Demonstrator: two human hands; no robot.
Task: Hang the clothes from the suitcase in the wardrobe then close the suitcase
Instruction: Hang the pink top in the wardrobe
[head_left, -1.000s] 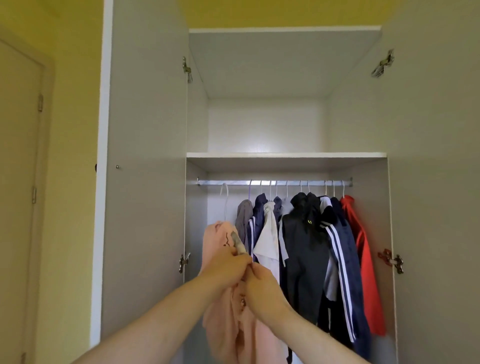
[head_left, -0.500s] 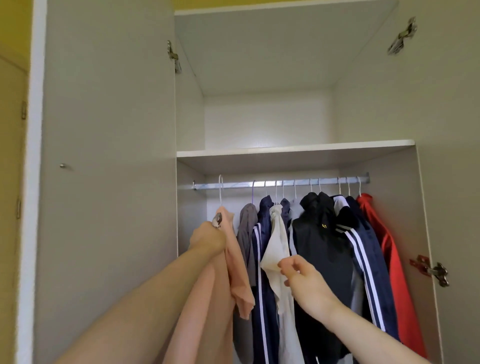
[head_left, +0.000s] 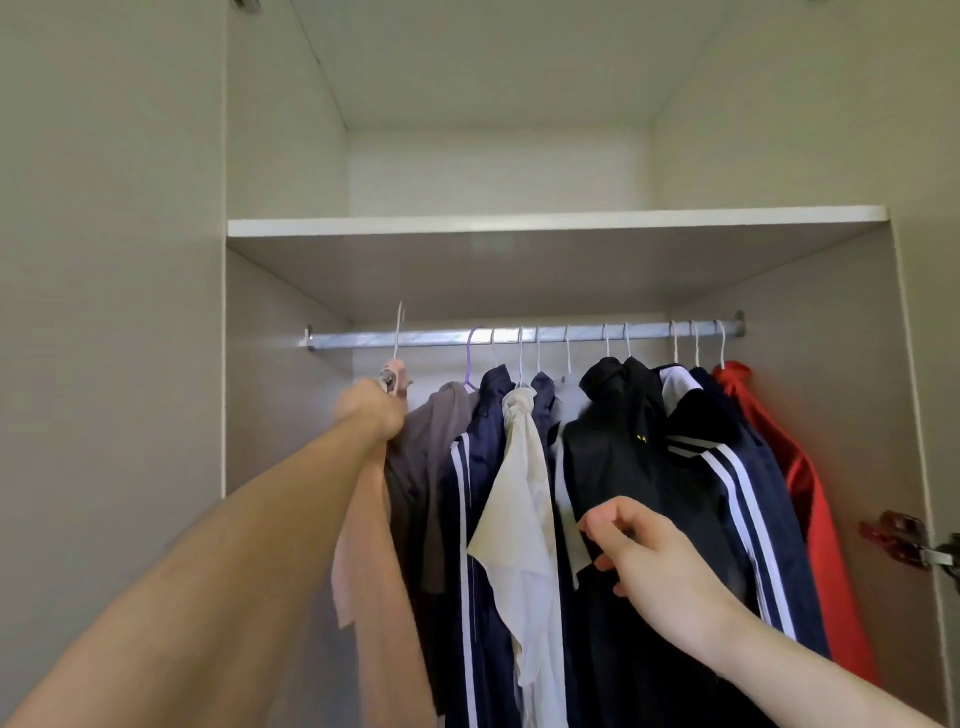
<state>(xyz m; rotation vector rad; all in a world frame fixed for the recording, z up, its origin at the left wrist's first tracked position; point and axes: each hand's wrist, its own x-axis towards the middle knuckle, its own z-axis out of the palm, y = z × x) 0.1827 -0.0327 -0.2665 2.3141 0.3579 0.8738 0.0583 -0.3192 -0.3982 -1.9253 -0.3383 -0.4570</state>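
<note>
A pale pink garment (head_left: 363, 525) hangs from a white hanger (head_left: 399, 332), its cloth falling in a long, narrow drape past the left forearm. It sits at the left end of the wardrobe, just beside a grey-brown top (head_left: 431, 467). The hanger's hook rises in front of the metal rail (head_left: 524, 335); whether it already rests on the rail cannot be told.

The left hand (head_left: 371, 408) is stretched up and forward, its fingers curled round the hanger's neck and the bunched collar. The right hand (head_left: 649, 551) hovers lower, in front of a black jacket (head_left: 618, 447), with fingers loosely bent and holding nothing; its thumb points left, toward a cream shirt (head_left: 519, 499).

Along the rail, a bare stretch lies between the left wall (head_left: 275, 374) and the purple hanger (head_left: 471, 358). Rightward the rail is crowded: navy striped jackets (head_left: 748, 499), then a red jacket (head_left: 800, 467) close to the right wall. A shelf (head_left: 556, 226) runs just above the rail.
</note>
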